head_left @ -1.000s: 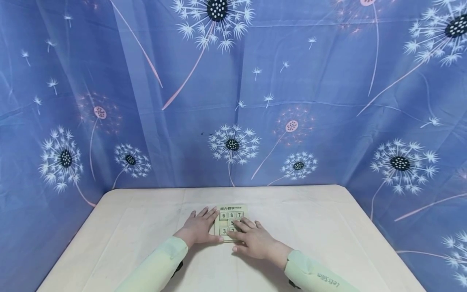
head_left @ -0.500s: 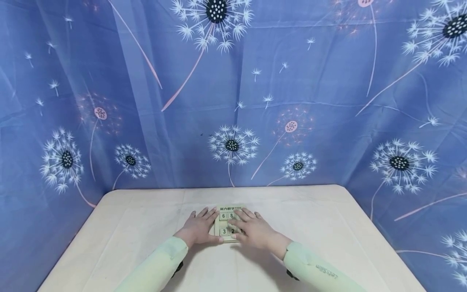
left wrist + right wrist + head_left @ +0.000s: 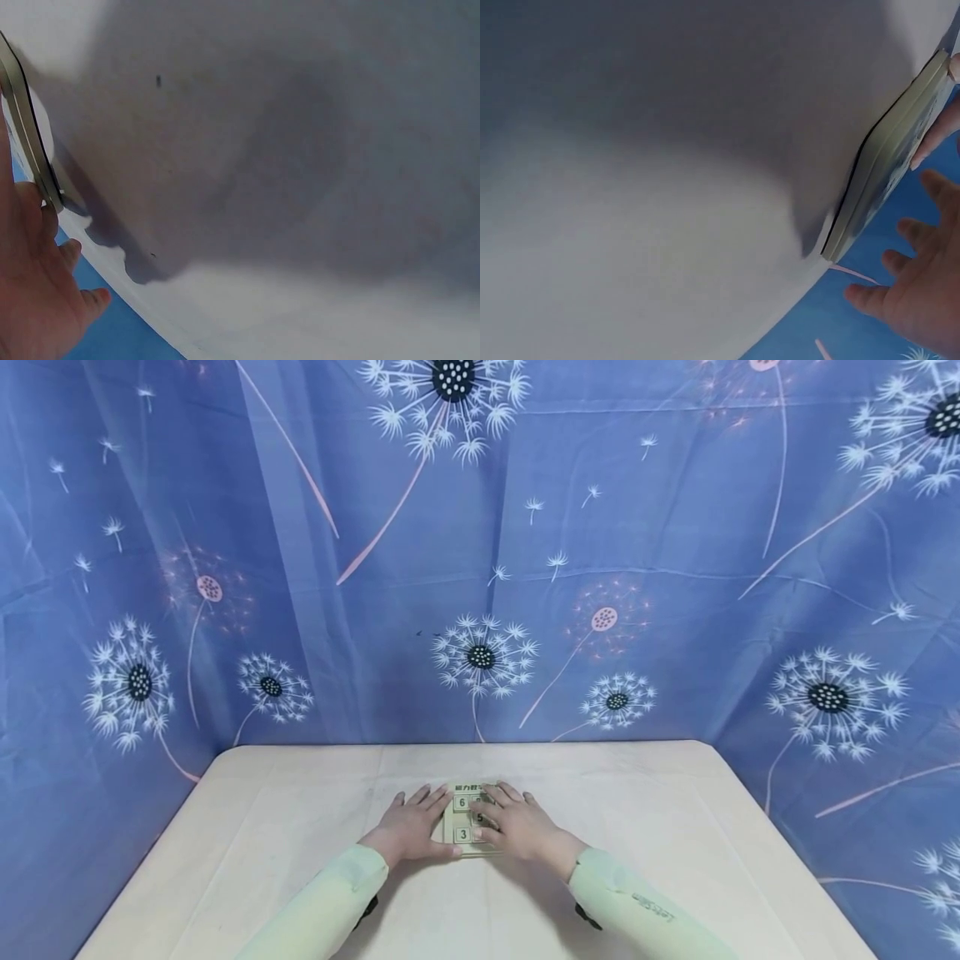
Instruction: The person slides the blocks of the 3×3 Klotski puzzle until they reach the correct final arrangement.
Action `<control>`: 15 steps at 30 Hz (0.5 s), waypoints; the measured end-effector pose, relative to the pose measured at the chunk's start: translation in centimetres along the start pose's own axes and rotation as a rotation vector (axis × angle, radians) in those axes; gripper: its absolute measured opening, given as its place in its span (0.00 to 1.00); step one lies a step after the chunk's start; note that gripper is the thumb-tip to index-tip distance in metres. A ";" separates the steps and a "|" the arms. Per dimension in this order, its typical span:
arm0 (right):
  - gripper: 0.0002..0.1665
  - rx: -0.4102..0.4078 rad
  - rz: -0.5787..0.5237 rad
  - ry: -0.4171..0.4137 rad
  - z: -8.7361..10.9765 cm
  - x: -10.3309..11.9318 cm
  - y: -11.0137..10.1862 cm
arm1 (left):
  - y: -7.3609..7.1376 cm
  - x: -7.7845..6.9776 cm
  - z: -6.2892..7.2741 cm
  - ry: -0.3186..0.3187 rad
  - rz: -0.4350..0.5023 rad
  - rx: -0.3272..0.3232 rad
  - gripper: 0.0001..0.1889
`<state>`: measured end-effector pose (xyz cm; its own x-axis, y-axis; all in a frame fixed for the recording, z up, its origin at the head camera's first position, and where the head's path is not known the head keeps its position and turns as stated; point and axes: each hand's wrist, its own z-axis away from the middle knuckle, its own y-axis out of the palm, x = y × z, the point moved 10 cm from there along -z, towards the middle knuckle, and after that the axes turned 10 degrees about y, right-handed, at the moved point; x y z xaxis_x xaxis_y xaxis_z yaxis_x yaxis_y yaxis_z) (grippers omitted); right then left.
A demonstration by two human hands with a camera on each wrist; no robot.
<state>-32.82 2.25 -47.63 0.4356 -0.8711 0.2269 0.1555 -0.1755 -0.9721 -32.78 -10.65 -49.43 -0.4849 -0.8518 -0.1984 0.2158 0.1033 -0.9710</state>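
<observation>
A pale green number slide puzzle [image 3: 459, 819] lies flat on the table, with tiles 6, 5 and 3 readable and a gap in the left column. My left hand [image 3: 411, 828] rests along its left side, fingers extended at the edge and thumb at the near edge. Over the right part of the tiles spreads my right hand [image 3: 523, 827], its fingertips at the middle column and hiding several numbers. In the left wrist view the puzzle's side [image 3: 30, 127] shows beside the left fingers. The right wrist view shows the puzzle's edge [image 3: 881, 161] with the right fingers raised over its face.
The puzzle sits on a cream-coloured table [image 3: 300, 793] with rounded far corners. Behind and on both sides hangs a blue curtain [image 3: 390, 693] printed with dandelions. Both forearms wear light green sleeves [image 3: 322, 902].
My right hand has moved up over the tiles and then slightly left, covering the 8, 7 and bottom-row numbers that showed earlier. The left hand stays in place at the puzzle's edge.
</observation>
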 end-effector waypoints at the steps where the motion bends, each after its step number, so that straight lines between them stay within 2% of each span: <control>1: 0.31 0.002 0.000 0.004 -0.1 0.0 0.0 | 0.0 0.0 0.0 -0.002 -0.001 0.003 0.51; 15: 0.34 0.046 0.039 0.058 -1.0 -0.4 1.2 | 0.3 0.3 -0.1 -0.011 -0.005 0.011 0.52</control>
<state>-33.74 1.91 -48.97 0.3905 -0.9020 0.1842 0.1810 -0.1210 -0.9760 -32.95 -10.76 -49.80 -0.4764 -0.8581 -0.1915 0.2228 0.0928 -0.9704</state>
